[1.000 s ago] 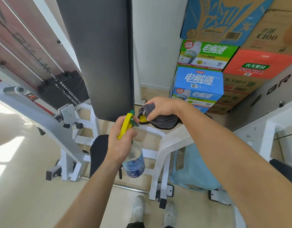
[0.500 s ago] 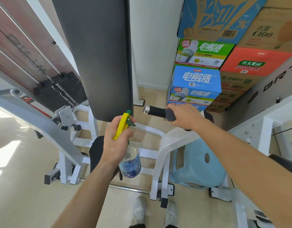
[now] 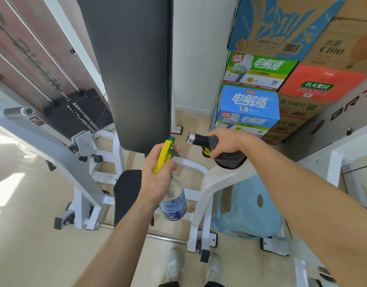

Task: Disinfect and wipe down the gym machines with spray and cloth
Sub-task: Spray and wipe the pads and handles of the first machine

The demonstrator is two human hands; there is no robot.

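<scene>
My left hand (image 3: 157, 179) grips a clear spray bottle (image 3: 174, 204) with a yellow trigger and a green nozzle, held upright at the middle of the view. My right hand (image 3: 224, 141) wraps a dark grey cloth (image 3: 230, 160) around the black handle (image 3: 197, 139) of a white gym machine (image 3: 207, 183); the handle's chrome end cap sticks out to the left of the hand. The cloth hangs below my fingers. The bottle's nozzle is a short way left of the handle.
A tall black back pad (image 3: 135, 69) stands just behind the bottle. The weight stack (image 3: 75, 112) and guide rods are at the left. Stacked drink cartons (image 3: 249, 108) fill the right. A light blue plastic stool (image 3: 249, 210) sits under my right arm. My white shoes (image 3: 174, 264) are at the bottom.
My right hand brought the cloth down onto the handle and slid it rightward, baring the black grip and its chrome end. The spray bottle in my left hand barely moved.
</scene>
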